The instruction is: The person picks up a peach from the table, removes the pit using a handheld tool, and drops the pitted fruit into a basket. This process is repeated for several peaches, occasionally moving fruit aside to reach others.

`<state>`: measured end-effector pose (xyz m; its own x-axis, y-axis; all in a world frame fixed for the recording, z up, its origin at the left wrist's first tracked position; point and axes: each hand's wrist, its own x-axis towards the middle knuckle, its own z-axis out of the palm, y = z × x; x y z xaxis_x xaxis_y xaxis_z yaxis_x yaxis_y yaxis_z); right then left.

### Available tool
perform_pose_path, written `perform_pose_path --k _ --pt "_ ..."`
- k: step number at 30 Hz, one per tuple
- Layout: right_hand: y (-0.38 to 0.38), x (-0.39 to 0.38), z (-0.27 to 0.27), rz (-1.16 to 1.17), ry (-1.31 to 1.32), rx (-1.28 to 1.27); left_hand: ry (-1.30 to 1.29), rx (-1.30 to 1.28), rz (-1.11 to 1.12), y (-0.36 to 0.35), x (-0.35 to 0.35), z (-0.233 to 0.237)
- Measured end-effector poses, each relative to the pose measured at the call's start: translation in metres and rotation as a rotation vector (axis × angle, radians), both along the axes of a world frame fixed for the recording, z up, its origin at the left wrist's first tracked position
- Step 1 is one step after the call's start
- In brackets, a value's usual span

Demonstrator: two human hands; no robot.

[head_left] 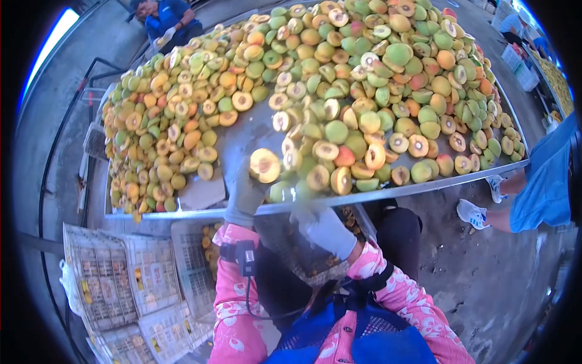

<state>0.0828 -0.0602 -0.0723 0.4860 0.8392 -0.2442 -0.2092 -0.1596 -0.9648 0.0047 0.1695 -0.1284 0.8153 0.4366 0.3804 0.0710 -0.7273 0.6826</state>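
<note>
My left hand [245, 193], in a grey glove, holds an apricot half [265, 165] with its cut face and brown pit turned up. It is raised just over the near edge of a metal table [245, 130]. My right hand [325, 229], in a pale glove, is at the table's front rim, palm down. Its fingers are smeared by motion, and I cannot tell what they hold. Right beyond it lie cut apricots [339, 180], part of a big heap of green, yellow and orange fruit, many halved with pits showing.
Stacked plastic crates [151, 273] stand at the lower left. Below the table edge, between my legs, a crate [315, 276] holds dark bits. A person in blue [173, 21] works at the far left; another person's leg and shoe [473, 213] are at the right.
</note>
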Motion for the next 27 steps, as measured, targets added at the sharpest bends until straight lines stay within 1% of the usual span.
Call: perform_pose_path --k 2,3,4,5,6,7,8,9,10,11,12,14,16,17,18,19,20,21,22,23,24,25,26,27 --pt "0.002 -0.002 0.007 -0.039 -0.027 0.052 -0.147 -0.680 -0.105 -0.045 0.007 0.038" --pt "0.003 -0.006 0.001 -0.124 -0.286 0.190 -0.120 -0.750 0.014 -0.062 0.004 0.041" --pt "0.004 -0.011 -0.004 -0.116 -0.287 0.193 -0.125 -0.748 0.021 -0.081 0.003 0.058" --pt "0.005 -0.015 -0.008 -0.185 -0.472 0.266 -0.286 -1.132 -0.009 -0.103 0.001 0.084" --pt "0.005 -0.018 -0.007 -0.258 -0.660 0.343 -0.455 -1.509 -0.049 -0.119 0.001 0.098" --pt "0.002 -0.023 -0.003 -0.257 -0.666 0.350 -0.364 -0.962 0.093 -0.127 0.000 0.089" --pt "-0.001 -0.028 0.002 -0.248 -0.535 0.319 -0.372 -0.957 0.089 -0.130 -0.001 0.086" --pt "-0.004 -0.031 0.007 -0.239 -0.404 0.288 -0.332 -0.644 0.195 -0.132 -0.001 0.087" --pt "-0.006 -0.033 0.011 -0.239 -0.409 0.294 -0.288 -0.332 0.298 -0.135 -0.001 0.089" --pt "-0.008 -0.035 0.014 -0.229 -0.473 0.297 -0.292 -0.330 0.298 -0.138 -0.003 0.092" --pt "-0.010 -0.037 0.016 -0.219 -0.537 0.299 -0.279 -0.303 0.294 -0.144 -0.005 0.106" --pt "-0.009 -0.042 0.019 -0.242 -0.508 0.333 -0.266 -0.278 0.291 -0.154 -0.006 0.123" --pt "-0.011 -0.045 0.026 -0.264 -0.476 0.366 -0.270 -0.043 0.337 -0.159 -0.006 0.133" --pt "-0.014 -0.044 0.031 -0.202 -0.401 0.340 -0.267 -0.042 0.336 -0.159 -0.007 0.136" --pt "-0.017 -0.042 0.034 -0.138 -0.326 0.314 -0.298 -0.107 0.306 -0.159 -0.008 0.138" --pt "-0.018 -0.039 0.033 -0.141 -0.323 0.314 -0.328 -0.171 0.273 -0.158 -0.009 0.139" --pt "-0.019 -0.036 0.033 -0.076 -0.302 0.258 -0.322 -0.168 0.265 -0.155 -0.010 0.137" --pt "-0.021 -0.033 0.032 -0.008 -0.280 0.199 -0.330 -0.396 0.257 -0.152 -0.011 0.131" --pt "-0.024 -0.028 0.039 -0.013 -0.276 0.199 -0.336 -0.625 0.249 -0.150 -0.011 0.128" --pt "-0.028 -0.022 0.050 0.108 0.002 0.112 -0.331 -0.624 0.246 -0.150 -0.010 0.129" --pt "-0.032 -0.020 0.058 0.232 0.285 0.021 -0.331 -0.665 0.289 -0.154 -0.009 0.130" --pt "-0.034 -0.022 0.061 0.233 0.293 0.020 -0.332 -0.704 0.334 -0.156 -0.008 0.130" --pt "-0.034 -0.023 0.063 0.245 0.368 0.023 -0.324 -0.700 0.338 -0.155 -0.007 0.127" --pt "-0.033 -0.024 0.063 0.258 0.442 0.026 -0.340 -0.599 0.340 -0.154 -0.007 0.121"
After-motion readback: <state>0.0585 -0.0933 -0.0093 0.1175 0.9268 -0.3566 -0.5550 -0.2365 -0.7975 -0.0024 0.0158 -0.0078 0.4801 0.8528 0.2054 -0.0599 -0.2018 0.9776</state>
